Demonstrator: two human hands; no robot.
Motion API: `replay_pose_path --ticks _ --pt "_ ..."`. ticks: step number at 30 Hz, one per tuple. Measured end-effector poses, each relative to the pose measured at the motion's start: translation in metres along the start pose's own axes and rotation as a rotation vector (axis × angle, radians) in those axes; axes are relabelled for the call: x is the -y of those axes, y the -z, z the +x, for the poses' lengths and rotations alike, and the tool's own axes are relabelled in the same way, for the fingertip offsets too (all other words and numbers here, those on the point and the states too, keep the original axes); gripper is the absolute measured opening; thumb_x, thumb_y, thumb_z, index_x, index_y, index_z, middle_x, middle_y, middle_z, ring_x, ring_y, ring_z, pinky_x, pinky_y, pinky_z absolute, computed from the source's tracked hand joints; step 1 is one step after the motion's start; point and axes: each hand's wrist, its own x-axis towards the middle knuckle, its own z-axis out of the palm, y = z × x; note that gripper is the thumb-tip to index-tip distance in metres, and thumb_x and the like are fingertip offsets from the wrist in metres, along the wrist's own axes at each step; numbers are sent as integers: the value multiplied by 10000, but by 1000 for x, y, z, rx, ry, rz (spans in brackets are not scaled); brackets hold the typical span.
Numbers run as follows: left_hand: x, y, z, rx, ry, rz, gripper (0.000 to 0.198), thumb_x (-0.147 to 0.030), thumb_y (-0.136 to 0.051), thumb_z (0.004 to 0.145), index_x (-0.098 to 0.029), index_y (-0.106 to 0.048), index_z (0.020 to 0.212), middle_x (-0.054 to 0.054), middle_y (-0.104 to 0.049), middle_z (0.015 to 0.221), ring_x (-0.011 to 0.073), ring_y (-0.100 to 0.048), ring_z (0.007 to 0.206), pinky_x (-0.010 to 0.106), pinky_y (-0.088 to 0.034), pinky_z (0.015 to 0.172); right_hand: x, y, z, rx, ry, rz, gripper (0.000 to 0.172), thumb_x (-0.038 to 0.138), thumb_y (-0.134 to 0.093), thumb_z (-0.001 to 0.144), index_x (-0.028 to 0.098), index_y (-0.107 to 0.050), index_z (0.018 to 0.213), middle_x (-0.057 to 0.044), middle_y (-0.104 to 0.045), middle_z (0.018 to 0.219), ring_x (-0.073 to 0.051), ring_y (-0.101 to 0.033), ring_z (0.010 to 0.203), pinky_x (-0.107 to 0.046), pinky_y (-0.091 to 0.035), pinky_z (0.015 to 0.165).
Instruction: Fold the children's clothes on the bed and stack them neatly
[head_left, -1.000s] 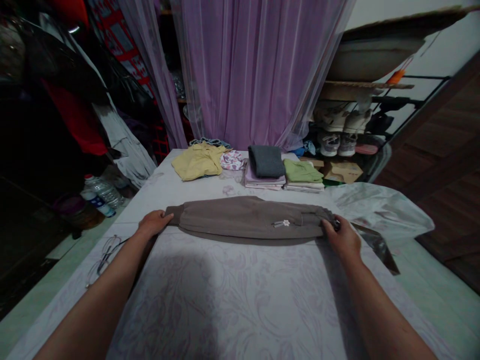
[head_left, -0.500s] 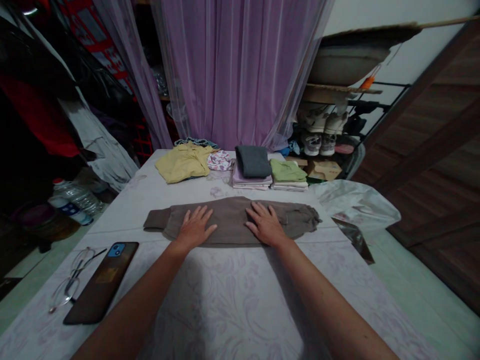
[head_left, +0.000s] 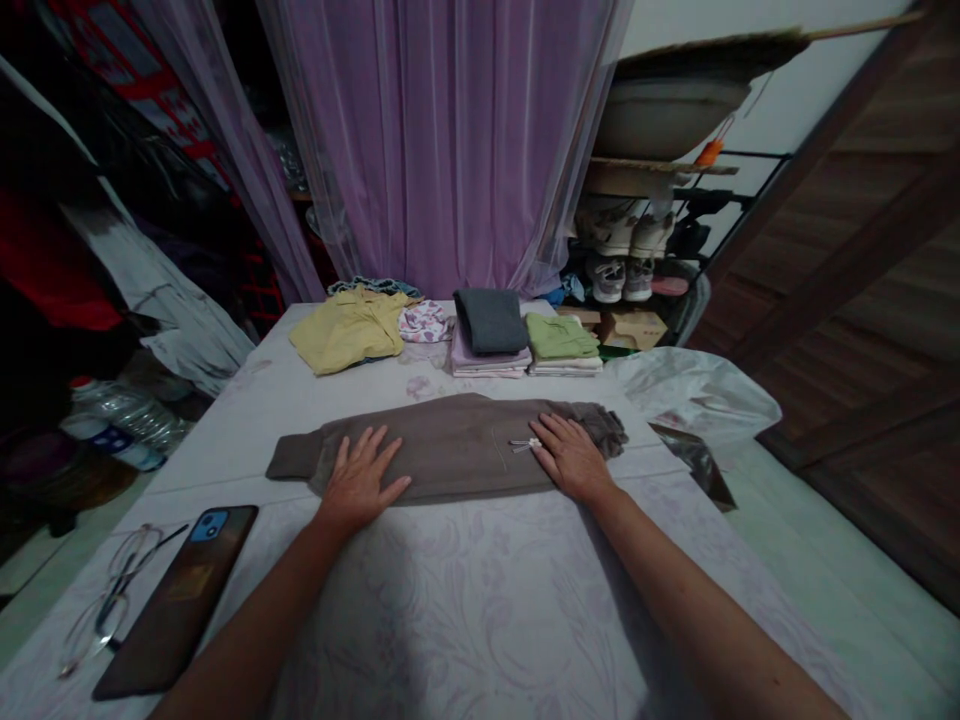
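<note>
A grey-brown folded garment, which looks like a pair of trousers folded lengthwise, lies flat across the table. Its narrow cuff is at the left and a gathered, ruffled edge at the right. My left hand rests on its left part with the fingers spread. On the right part lies my right hand, fingers stretched out, beside a small whitish drawstring or decoration. Both palms press down on the cloth, and neither hand grips it.
Behind the garment are a yellow garment, a patterned cloth, a dark grey folded piece on a stack, and a green folded piece on another. A phone and eyeglasses lie at left. A plastic bag hangs over the right edge.
My hands have slid apart over the garment, the left towards the cuff and the right towards the ruffled end. The whitish detail now shows. The camera view has shifted slightly.
</note>
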Motion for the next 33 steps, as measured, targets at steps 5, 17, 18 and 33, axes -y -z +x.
replay_pose_path --ticks 5,17,18,33 --pt "-3 1 -7 -191 -100 -59 460 -448 -457 925 -165 -631 1245 142 -610 1326 300 -503 1287 509 -314 1121 17 -1 -10 -188 -73 22 396 326 -406 970 140 -651 1219 -140 -630 1289 -277 -548 1200 -436 -394 1033" --pt "24 9 -51 -294 -119 -237 261 -313 -488 904 -204 -708 991 101 -725 1052 244 -638 1033 432 -476 973 81 5 -36 -190 20 245 279 273 -521 902 212 -737 1068 -102 -705 1147 -254 -611 1097 -419 -471 948" --pt "27 9 -54 -295 -108 -251 252 -321 -505 894 -207 -706 995 99 -722 1065 247 -635 1047 435 -470 985 80 5 -35 -184 16 253 278 275 -531 893 212 -737 1068 -103 -704 1148 -257 -614 1095 -424 -475 946" --pt "19 17 -53 -223 3 -375 138 -283 -571 843 -218 -675 908 61 -701 957 224 -609 974 386 -458 923 72 -20 -38 -261 -85 385 249 229 -540 852 258 -773 933 -85 -736 1049 -235 -667 989 -420 -513 914"
